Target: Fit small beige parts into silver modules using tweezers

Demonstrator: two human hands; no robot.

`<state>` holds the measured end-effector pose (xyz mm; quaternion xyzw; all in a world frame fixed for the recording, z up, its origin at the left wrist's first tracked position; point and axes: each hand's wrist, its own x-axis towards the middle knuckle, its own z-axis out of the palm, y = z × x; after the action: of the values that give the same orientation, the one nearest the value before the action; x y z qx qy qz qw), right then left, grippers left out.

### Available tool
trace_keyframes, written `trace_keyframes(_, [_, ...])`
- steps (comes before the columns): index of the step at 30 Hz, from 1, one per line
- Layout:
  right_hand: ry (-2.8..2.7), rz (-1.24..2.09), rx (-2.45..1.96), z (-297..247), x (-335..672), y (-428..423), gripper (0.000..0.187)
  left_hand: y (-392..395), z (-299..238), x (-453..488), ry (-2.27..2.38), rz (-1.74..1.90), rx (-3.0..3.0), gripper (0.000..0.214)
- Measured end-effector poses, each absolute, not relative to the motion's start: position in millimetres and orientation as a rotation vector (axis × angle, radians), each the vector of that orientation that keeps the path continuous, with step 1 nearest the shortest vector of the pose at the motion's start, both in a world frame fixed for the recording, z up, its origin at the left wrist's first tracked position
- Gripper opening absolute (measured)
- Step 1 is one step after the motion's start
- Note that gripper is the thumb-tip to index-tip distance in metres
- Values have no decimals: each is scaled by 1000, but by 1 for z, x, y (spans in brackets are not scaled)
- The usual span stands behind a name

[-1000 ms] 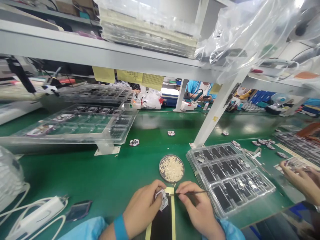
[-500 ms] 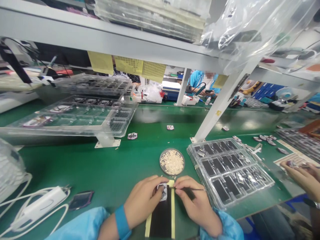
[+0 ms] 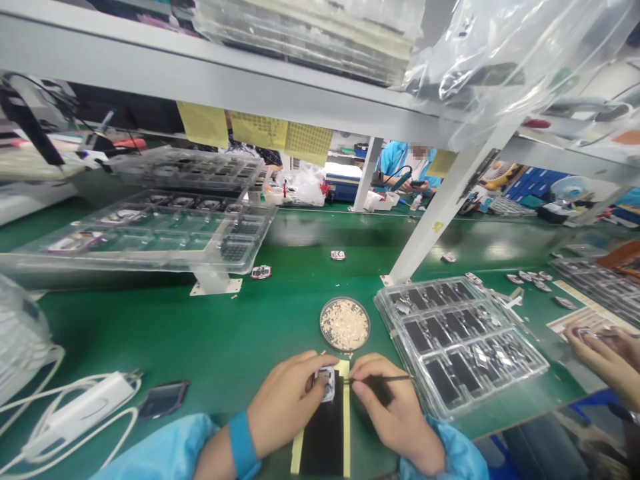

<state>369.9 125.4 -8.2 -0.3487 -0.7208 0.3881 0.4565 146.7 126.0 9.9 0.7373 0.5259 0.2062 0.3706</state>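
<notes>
My left hand (image 3: 294, 393) is closed on a small grey-white device housing (image 3: 327, 383), thumb on its near side and forefinger over its far edge. The housing lies over a black mat (image 3: 324, 437) edged with yellow tape (image 3: 346, 427). In my right hand (image 3: 384, 399) is a thin dark pair of tweezers (image 3: 383, 379), pinched between thumb and fingers. The tweezer tips are just right of the housing, over the tape, apart from it. What they hold, if anything, is too small to tell. Beyond my hands stands a round dish (image 3: 345, 325) of tiny pale pieces.
Clear trays (image 3: 463, 340) of dark screens sit to the right, stacked trays (image 3: 150, 230) to the left. A white adapter with cables (image 3: 93, 407) and a dark panel (image 3: 164, 399) lie at left. A co-worker's hands (image 3: 607, 353) are at far right. A shelf post (image 3: 440, 213) rises ahead.
The tweezers in my right hand have drawn slightly right and down, away from the housing. My left hand stays put. The co-worker's hands at right have shifted.
</notes>
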Motion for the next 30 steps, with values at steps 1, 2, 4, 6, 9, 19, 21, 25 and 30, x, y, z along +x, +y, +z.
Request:
trace_keyframes(1, [-1775, 966, -870, -8, 371, 125, 7, 126, 10, 146, 1345, 524, 1894, 46])
trace_keyframes(2, [-1780, 976, -878, -8, 371, 124, 6, 126, 10, 145, 1342, 522, 1896, 47])
trace_keyframes(4, [-1805, 997, -891, -7, 372, 124, 5, 126, 10, 145, 1332, 517, 1896, 48])
trace_keyframes(6, [-1832, 1015, -891, -7, 372, 123, 5, 127, 10, 145, 1318, 519, 1888, 47])
trace_keyframes(9, [-1853, 1026, -878, -6, 372, 123, 5, 128, 10, 145, 1294, 543, 1863, 45])
trace_keyframes(19, [-1836, 1070, -859, -6, 370, 124, 8, 127, 10, 141, 1270, 548, 1860, 42])
trace_keyframes(21, [-1841, 1075, -866, -5, 371, 125, 7, 127, 10, 140, 1268, 547, 1867, 42])
trace_keyframes(25, [-1873, 1056, -859, -5, 370, 126, 8, 127, 8, 140, 1273, 549, 1861, 43])
trace_keyframes(30, [-1877, 930, -741, -7, 372, 121, 21, 132, 5, 140, 1257, 664, 1620, 41])
